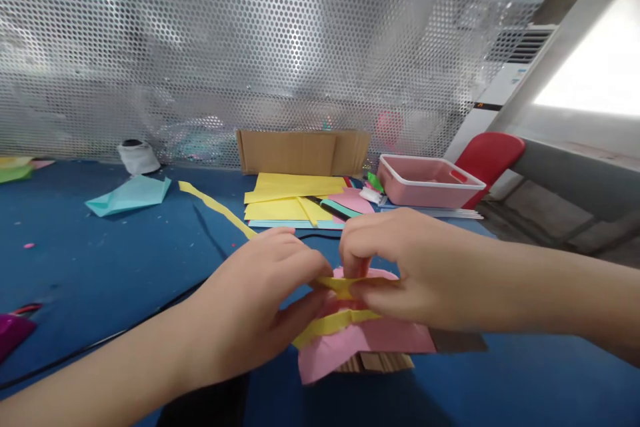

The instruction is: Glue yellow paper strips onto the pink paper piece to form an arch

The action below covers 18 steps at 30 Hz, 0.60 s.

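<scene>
My left hand [260,300] and my right hand [405,267] meet over the near middle of the blue table [100,267]. Both pinch a narrow yellow paper strip [340,285] that crosses a pink paper piece [365,340]. The left thumb and fingers close on the strip's left end, and the right fingers press it from above and from the right. Under the pink paper lie some thin wooden sticks [380,361], mostly hidden. A second bit of the yellow strip shows lower, just under my fingers.
Behind the hands lie yellow sheets [290,188], pink and teal scraps, a long yellow strip [215,208], a folded teal paper [130,195] and a cardboard piece [300,152]. A pink tray [425,180] stands at the back right. A perforated metal screen [250,53] backs the table.
</scene>
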Each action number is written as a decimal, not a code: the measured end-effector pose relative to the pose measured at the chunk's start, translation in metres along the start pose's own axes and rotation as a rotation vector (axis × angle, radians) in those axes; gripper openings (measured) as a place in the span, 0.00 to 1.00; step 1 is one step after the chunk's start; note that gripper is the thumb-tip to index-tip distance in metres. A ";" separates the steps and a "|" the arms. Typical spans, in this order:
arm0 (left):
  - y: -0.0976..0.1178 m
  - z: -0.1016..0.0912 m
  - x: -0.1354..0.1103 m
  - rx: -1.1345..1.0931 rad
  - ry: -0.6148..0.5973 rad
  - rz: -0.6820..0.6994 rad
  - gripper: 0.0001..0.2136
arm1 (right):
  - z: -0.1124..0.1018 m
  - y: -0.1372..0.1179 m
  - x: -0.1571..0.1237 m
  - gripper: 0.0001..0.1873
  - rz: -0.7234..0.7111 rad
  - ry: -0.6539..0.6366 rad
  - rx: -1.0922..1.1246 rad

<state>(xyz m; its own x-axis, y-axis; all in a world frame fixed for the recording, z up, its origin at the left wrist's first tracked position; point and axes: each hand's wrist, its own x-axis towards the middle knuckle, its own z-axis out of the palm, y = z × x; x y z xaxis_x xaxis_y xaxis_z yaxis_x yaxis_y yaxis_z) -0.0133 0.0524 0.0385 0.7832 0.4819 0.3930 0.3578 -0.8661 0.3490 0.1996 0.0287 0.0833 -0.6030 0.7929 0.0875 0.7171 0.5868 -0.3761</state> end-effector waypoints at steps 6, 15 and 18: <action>0.002 0.001 0.003 -0.022 0.039 -0.016 0.04 | -0.010 -0.002 0.007 0.12 0.006 -0.125 -0.014; 0.012 0.003 0.011 0.008 0.038 -0.003 0.05 | -0.010 0.008 0.008 0.10 -0.102 -0.154 0.038; 0.014 0.002 0.013 0.026 -0.021 -0.037 0.05 | -0.007 0.012 0.005 0.11 -0.127 -0.139 -0.006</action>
<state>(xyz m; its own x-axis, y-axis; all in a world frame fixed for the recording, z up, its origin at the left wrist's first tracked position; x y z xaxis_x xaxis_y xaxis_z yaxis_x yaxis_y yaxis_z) 0.0028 0.0464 0.0466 0.7797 0.5110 0.3619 0.3995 -0.8510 0.3408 0.2079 0.0406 0.0855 -0.7309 0.6825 0.0058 0.6340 0.6821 -0.3643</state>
